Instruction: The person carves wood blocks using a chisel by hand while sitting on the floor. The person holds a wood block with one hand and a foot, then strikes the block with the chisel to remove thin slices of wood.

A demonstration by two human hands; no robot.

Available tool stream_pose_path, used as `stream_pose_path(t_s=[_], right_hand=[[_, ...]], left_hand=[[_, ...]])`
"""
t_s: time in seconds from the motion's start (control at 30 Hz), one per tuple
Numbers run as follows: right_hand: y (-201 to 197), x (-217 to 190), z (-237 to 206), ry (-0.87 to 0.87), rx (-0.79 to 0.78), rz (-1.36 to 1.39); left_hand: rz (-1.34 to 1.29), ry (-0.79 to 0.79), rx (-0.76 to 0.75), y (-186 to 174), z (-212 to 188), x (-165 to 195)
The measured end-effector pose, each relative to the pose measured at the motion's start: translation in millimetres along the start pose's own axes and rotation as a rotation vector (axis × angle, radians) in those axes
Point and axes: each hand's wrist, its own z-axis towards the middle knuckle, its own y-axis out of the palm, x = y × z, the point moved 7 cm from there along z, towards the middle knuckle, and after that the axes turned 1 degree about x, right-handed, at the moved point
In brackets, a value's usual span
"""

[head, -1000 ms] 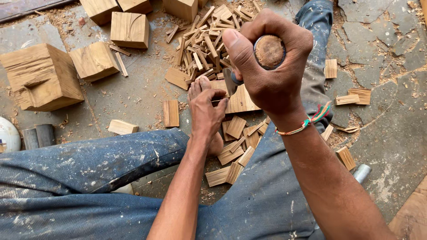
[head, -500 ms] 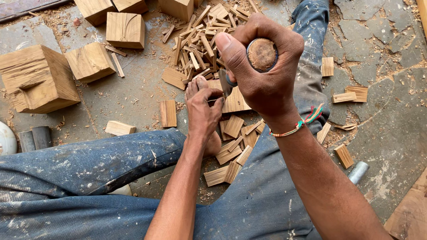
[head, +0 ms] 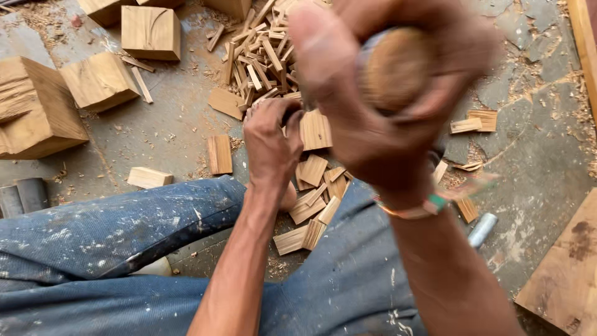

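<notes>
My right hand (head: pixel 385 106) is raised close to the camera and blurred. It is clenched around a tool with a round wooden handle (head: pixel 395 68), and the tool's working end is hidden behind the hand. Lower down, my left hand (head: pixel 270 146) rests on the floor between my legs. Its fingers curl on a small wood piece (head: pixel 315 129) at the edge of a heap of thin split slats (head: pixel 314 205). My right wrist wears a coloured woven band (head: pixel 429 204).
Large wood blocks (head: pixel 34 109) (head: pixel 99 81) (head: pixel 151 31) lie at the left. A pile of thin sticks (head: pixel 261 56) sits ahead. My legs in blue jeans (head: pixel 112 230) span the bottom of the view. A metal tube (head: pixel 482 229) and a plank (head: pixel 563 274) lie at the right, and grey cylinders (head: pixel 22 196) at the far left.
My right hand with the wooden-handled tool has risen toward the camera and now looks larger and blurred. My left hand has stayed on the wood piece.
</notes>
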Motion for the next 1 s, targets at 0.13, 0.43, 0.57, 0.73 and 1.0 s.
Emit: stream_pose_path(t_s=[0.13, 0.43, 0.57, 0.73, 1.0], right_hand=[[22, -7, 24, -0.106, -0.003, -0.052], [16, -9, 28, -0.129, -0.049, -0.071], [2, -17, 30, -0.107, -0.045, 0.018], [-11, -13, 27, -0.052, -0.060, 0.203], [-2, 7, 16, -0.024, -0.097, 0.210]], left_hand=[[0.069, 0.152, 0.128, -21, 2, 19], [-0.015, 0.163, 0.169, -22, 1, 22], [-0.022, 0.125, 0.136, -19, 5, 15], [0.150, 0.097, 0.093, -6, 1, 2], [0.195, 0.020, 0.002, 15, -4, -25]])
